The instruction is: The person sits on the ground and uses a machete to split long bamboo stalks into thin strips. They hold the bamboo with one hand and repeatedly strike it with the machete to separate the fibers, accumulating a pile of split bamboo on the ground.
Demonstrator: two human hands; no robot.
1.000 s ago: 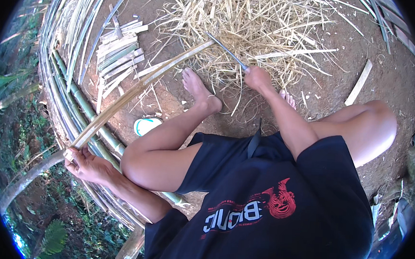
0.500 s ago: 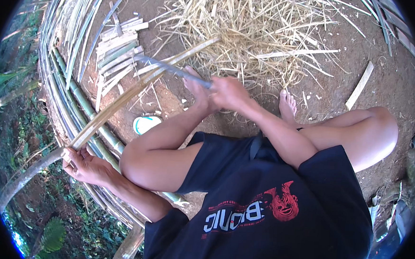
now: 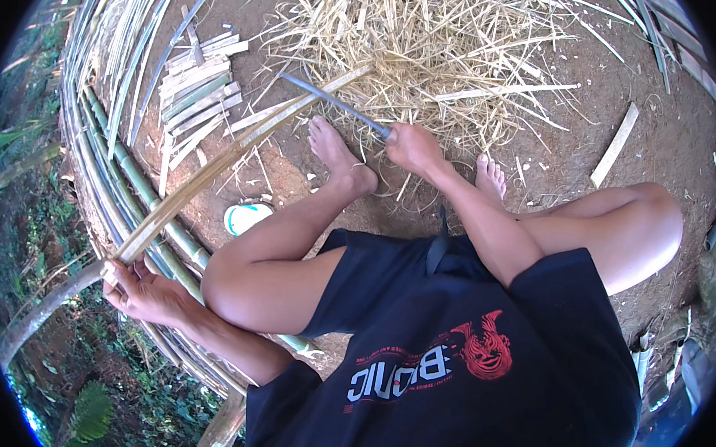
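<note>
A long split bamboo strip (image 3: 189, 189) slants from my left hand up to the pile of shavings. My left hand (image 3: 139, 289) is closed around its near end, beside my bent left knee. My right hand (image 3: 416, 151) grips a knife (image 3: 342, 108) by its handle, in front of my feet. The narrow, dark blade points up and left and crosses the strip close to its far end. Whether the edge touches the bamboo, I cannot tell. The knife's handle is mostly hidden inside my fist.
Bamboo shavings (image 3: 434, 48) lie heaped beyond my feet. Short bamboo slats (image 3: 198, 91) are stacked left of them. Long green poles (image 3: 136, 165) run along my left side, beside a thick branch (image 3: 45, 311). A white round object (image 3: 248, 218) sits by my left shin; another slat (image 3: 615, 145) lies right.
My right hand has moved right and slightly up, carrying the knife, whose blade now crosses nearer the strip's far end. My left hand keeps its hold on the strip.
</note>
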